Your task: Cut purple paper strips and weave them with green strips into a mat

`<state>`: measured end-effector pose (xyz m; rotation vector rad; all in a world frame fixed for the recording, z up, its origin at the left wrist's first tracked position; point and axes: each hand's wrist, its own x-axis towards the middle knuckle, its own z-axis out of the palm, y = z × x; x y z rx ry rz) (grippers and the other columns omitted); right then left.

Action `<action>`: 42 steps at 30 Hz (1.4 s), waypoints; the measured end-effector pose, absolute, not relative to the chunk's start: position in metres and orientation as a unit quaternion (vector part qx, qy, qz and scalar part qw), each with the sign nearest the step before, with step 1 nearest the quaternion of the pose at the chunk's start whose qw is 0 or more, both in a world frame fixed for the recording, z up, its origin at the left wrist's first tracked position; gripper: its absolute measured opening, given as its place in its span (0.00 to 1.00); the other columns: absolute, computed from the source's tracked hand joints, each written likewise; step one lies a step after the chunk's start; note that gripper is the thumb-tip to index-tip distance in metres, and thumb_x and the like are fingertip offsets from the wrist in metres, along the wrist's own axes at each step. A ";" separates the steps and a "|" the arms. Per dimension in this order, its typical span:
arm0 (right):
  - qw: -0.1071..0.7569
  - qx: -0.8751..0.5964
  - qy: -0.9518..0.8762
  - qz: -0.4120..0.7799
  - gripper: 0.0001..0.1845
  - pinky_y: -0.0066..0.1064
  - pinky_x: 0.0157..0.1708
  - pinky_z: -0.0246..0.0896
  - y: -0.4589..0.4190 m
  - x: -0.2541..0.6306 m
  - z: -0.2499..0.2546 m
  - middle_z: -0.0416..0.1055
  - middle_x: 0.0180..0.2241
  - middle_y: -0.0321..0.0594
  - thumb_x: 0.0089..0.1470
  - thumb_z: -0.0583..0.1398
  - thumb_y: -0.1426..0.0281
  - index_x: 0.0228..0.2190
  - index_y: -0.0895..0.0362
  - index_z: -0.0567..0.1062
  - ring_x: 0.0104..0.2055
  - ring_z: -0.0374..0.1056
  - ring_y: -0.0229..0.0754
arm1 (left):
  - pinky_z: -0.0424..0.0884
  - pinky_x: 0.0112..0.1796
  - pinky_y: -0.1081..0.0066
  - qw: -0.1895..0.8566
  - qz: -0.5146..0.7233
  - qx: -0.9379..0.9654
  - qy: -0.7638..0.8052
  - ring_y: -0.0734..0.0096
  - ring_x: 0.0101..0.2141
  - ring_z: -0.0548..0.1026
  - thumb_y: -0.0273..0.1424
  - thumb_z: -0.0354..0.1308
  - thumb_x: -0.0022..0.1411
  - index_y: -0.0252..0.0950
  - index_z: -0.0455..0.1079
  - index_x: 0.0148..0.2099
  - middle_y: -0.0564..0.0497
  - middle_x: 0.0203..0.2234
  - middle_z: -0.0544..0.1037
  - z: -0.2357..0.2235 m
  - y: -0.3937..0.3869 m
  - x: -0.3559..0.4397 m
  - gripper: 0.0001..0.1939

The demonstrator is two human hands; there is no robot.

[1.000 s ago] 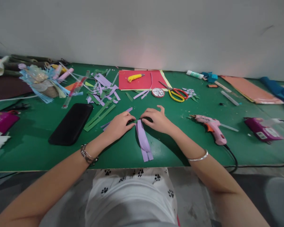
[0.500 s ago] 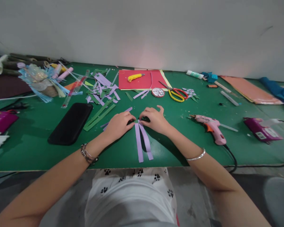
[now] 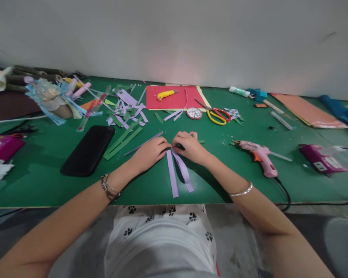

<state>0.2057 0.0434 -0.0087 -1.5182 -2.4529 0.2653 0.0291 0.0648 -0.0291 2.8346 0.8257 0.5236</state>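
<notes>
Two purple paper strips (image 3: pixel 173 175) run toward me from under my fingertips at the middle of the table. My left hand (image 3: pixel 152 152) is closed in a pinch at their upper ends, fingers bent over the paper. Facing it, my right hand (image 3: pixel 188 146) pinches the top of the right strip, which bows up off the table. The fingertips of both hands nearly meet and hide the spot where the strips come together. A green strip (image 3: pixel 201 141) sticks out past my right hand. Another purple strip (image 3: pixel 143 143) lies behind my left hand.
Left stand a black phone (image 3: pixel 88 150), green strips (image 3: pixel 123 143) and paper scraps (image 3: pixel 127 104). Behind lie red paper (image 3: pixel 174 101), a yellow cutter (image 3: pixel 166 94) and scissors (image 3: pixel 216 115). A pink glue gun (image 3: pixel 257 154) with its cord and a purple box (image 3: pixel 321 158) are right.
The right purple strip has swung outward and bows more. My fingertips have come closer together, and the right index finger has curled in.
</notes>
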 end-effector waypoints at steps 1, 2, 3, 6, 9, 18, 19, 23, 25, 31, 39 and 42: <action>0.119 -0.522 -0.840 0.091 0.05 0.34 0.38 0.39 0.043 0.206 -0.009 0.66 0.32 0.38 0.50 0.55 0.75 0.28 0.57 0.71 0.40 0.61 0.41 | 0.69 0.39 0.67 0.066 0.172 0.945 0.271 0.67 0.36 0.70 0.25 0.47 0.60 0.30 0.67 0.43 0.46 0.34 0.70 -0.030 0.065 0.029 0.11; 0.116 -0.522 -0.840 0.091 0.05 0.35 0.39 0.39 0.044 0.206 -0.009 0.66 0.32 0.38 0.50 0.55 0.75 0.28 0.57 0.71 0.39 0.61 0.41 | 0.69 0.38 0.67 0.059 0.171 0.946 0.270 0.67 0.36 0.70 0.25 0.47 0.61 0.30 0.68 0.43 0.47 0.34 0.70 -0.030 0.065 0.029 0.11; 0.115 -0.521 -0.840 0.091 0.06 0.36 0.40 0.38 0.044 0.206 -0.008 0.67 0.32 0.38 0.50 0.55 0.75 0.29 0.57 0.71 0.39 0.61 0.41 | 0.69 0.37 0.67 0.049 0.169 0.947 0.269 0.67 0.35 0.70 0.26 0.47 0.61 0.31 0.68 0.43 0.47 0.33 0.71 -0.031 0.066 0.029 0.11; 0.114 -0.513 -0.847 0.082 0.06 0.40 0.44 0.36 0.042 0.209 -0.007 0.67 0.35 0.38 0.50 0.55 0.74 0.30 0.55 0.72 0.41 0.61 0.41 | 0.69 0.35 0.68 0.018 0.158 0.951 0.265 0.67 0.34 0.70 0.27 0.47 0.61 0.32 0.69 0.42 0.47 0.32 0.71 -0.030 0.065 0.030 0.11; 0.097 -0.492 -0.864 0.046 0.07 0.44 0.48 0.32 0.038 0.215 -0.004 0.67 0.40 0.39 0.50 0.55 0.75 0.31 0.54 0.72 0.44 0.60 0.43 | 0.69 0.33 0.69 -0.002 0.149 0.952 0.266 0.68 0.32 0.70 0.27 0.47 0.62 0.33 0.70 0.42 0.48 0.32 0.71 -0.028 0.064 0.030 0.11; 0.101 -0.420 -0.902 -0.020 0.10 0.43 0.49 0.32 0.016 0.224 0.000 0.68 0.41 0.43 0.53 0.54 0.69 0.37 0.55 0.71 0.44 0.60 0.43 | 0.68 0.33 0.70 0.019 0.154 0.952 0.264 0.68 0.33 0.70 0.27 0.45 0.62 0.32 0.69 0.42 0.47 0.32 0.71 -0.028 0.064 0.030 0.12; 0.110 -0.418 -0.902 -0.010 0.09 0.42 0.48 0.34 0.015 0.223 0.001 0.69 0.40 0.42 0.54 0.54 0.69 0.36 0.55 0.72 0.43 0.61 0.42 | 0.68 0.33 0.69 0.021 0.153 0.952 0.264 0.68 0.33 0.70 0.27 0.45 0.62 0.32 0.69 0.42 0.47 0.32 0.71 -0.028 0.064 0.030 0.12; 0.145 -0.425 -0.892 0.059 0.11 0.38 0.43 0.36 0.009 0.219 0.002 0.71 0.33 0.37 0.55 0.53 0.68 0.27 0.55 0.74 0.37 0.63 0.38 | 0.68 0.33 0.69 0.027 0.152 0.951 0.267 0.67 0.33 0.70 0.26 0.45 0.62 0.31 0.69 0.42 0.47 0.32 0.71 -0.028 0.064 0.031 0.12; 0.151 -0.432 -0.884 0.095 0.12 0.38 0.43 0.35 0.001 0.218 0.003 0.72 0.30 0.36 0.56 0.53 0.67 0.26 0.56 0.74 0.35 0.64 0.37 | 0.68 0.33 0.69 0.026 0.150 0.952 0.264 0.68 0.33 0.70 0.25 0.45 0.61 0.31 0.69 0.42 0.47 0.32 0.71 -0.028 0.064 0.031 0.12; 0.067 -0.335 -0.900 0.270 0.11 0.37 0.46 0.39 -0.020 0.223 0.020 0.71 0.36 0.38 0.49 0.59 0.64 0.36 0.54 0.73 0.40 0.64 0.38 | 0.68 0.34 0.68 0.028 0.149 0.952 0.267 0.67 0.33 0.70 0.23 0.46 0.60 0.30 0.69 0.42 0.46 0.33 0.71 -0.030 0.066 0.030 0.12; 0.196 -0.424 -0.856 0.221 0.10 0.32 0.39 0.57 0.022 0.231 0.016 0.66 0.36 0.42 0.51 0.55 0.74 0.38 0.57 0.69 0.38 0.62 0.39 | 0.67 0.39 0.66 0.093 0.177 0.946 0.257 0.66 0.38 0.69 0.26 0.46 0.60 0.32 0.65 0.46 0.46 0.36 0.69 -0.031 0.068 0.026 0.13; 0.131 -0.444 -0.872 0.159 0.13 0.35 0.41 0.56 0.039 0.230 0.002 0.65 0.36 0.43 0.47 0.58 0.76 0.38 0.57 0.70 0.41 0.60 0.42 | 0.66 0.42 0.63 0.103 0.208 0.926 0.297 0.63 0.42 0.66 0.29 0.48 0.61 0.33 0.63 0.48 0.45 0.39 0.68 -0.032 0.067 0.025 0.13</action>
